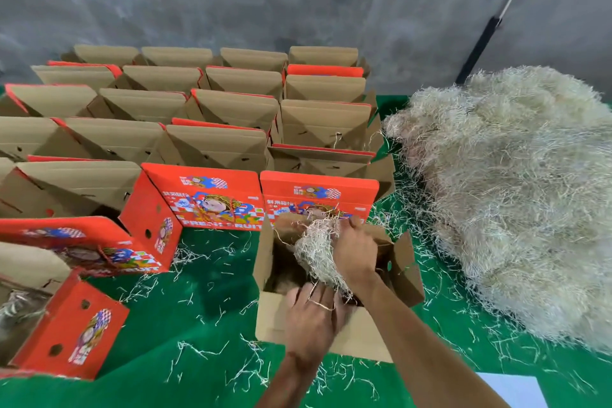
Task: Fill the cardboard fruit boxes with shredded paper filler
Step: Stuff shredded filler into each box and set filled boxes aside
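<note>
Left hand [311, 315] lies flat-fingered on the open box [361, 334] rim, right hand [352, 253] clutching shredded paper [314, 252] inside

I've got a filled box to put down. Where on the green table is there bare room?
Best: the green strip between the red boxes and the open box, only stray shreds. The rows of boxes are packed; the paper pile fills the right.
</note>
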Tool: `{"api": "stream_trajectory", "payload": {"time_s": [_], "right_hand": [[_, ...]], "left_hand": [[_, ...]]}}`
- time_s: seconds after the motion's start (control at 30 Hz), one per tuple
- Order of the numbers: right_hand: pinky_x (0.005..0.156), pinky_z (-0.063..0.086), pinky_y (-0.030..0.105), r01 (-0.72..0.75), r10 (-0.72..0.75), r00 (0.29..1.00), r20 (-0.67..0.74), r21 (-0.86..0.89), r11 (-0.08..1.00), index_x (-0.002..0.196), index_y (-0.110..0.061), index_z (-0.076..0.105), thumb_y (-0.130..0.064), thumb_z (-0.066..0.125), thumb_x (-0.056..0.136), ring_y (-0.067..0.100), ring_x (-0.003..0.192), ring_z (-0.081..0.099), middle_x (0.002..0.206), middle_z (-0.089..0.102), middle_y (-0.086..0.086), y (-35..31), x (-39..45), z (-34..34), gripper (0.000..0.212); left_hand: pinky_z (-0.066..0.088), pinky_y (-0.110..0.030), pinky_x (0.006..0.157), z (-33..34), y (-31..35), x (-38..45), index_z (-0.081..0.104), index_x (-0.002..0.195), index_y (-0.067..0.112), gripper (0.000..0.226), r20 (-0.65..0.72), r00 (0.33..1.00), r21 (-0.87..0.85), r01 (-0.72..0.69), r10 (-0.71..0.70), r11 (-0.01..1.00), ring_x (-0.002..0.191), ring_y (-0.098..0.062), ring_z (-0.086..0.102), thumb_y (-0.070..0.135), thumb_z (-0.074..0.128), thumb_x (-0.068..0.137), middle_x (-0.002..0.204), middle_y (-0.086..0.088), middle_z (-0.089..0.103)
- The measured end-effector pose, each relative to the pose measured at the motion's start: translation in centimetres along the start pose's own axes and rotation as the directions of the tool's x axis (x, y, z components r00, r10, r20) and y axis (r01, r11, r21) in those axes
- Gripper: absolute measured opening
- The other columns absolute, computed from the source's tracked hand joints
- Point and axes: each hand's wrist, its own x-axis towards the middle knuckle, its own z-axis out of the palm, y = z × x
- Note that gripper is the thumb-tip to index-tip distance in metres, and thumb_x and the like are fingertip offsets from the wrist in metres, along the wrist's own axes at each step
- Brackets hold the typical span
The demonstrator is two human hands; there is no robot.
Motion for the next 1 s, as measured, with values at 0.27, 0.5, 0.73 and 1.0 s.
{"api": "stream_trajectory", "payload": {"time_s": [0.27,0.5,0.73,1.0], "right_hand": [[0.085,0.055,0.041,-0.056,0.076,0.997,-0.026,0.448,0.892,0.126,-0.015,0.056,-0.020,0.065,0.092,0.028,0.100,0.067,0.125,0.060,0.002,0.5,-1.9,-0.9,0.036],[0.063,0.045,0.009,-0.104,0.466,0.885,0.013,0.980,0.170,0.103,-0.028,0.058,-0.064,0.042,0.097,-0.007,0.069,0.058,0.076,0.066,-0.021,-2.2,-5.1,-4.1,0.039],[0.077,0.053,0.020,-0.162,0.409,0.903,0.130,0.986,0.044,0.103,-0.019,0.066,-0.022,0.050,0.103,0.009,0.086,0.068,0.090,0.073,-0.007,-3.3,-5.9,-4.6,0.016],[0.053,0.053,0.028,-0.295,0.640,0.731,0.238,0.955,-0.018,0.085,-0.018,0.052,-0.037,0.052,0.101,0.005,0.057,0.020,0.095,0.052,0.007,5.4,-4.1,-8.2,0.025]], "left_hand": [[0.044,-0.032,0.078,-2.7,1.3,1.7,0.048,0.110,0.025,0.019,0.063,0.952,-0.310,0.304,-0.300,0.901,0.087,-0.006,0.056,0.036,0.048,0.095,0.108,0.008,0.050],[0.052,-0.027,0.072,-6.8,0.9,8.4,0.053,0.110,0.023,0.017,0.179,0.507,-0.931,0.365,-0.843,0.022,0.081,-0.015,0.062,0.038,0.052,0.100,0.091,0.006,0.068],[0.043,-0.026,0.099,-5.6,3.0,7.8,0.048,0.135,0.023,0.045,0.427,0.647,-0.830,0.558,-0.632,0.012,0.109,-0.010,0.057,-0.002,0.050,0.097,0.125,0.000,0.057],[0.043,-0.041,0.094,-8.4,-5.1,11.5,0.040,0.118,0.018,0.056,0.514,0.287,-0.793,0.518,-0.808,-0.321,0.103,-0.026,0.052,0.049,0.069,0.082,0.117,-0.006,0.052]]}}
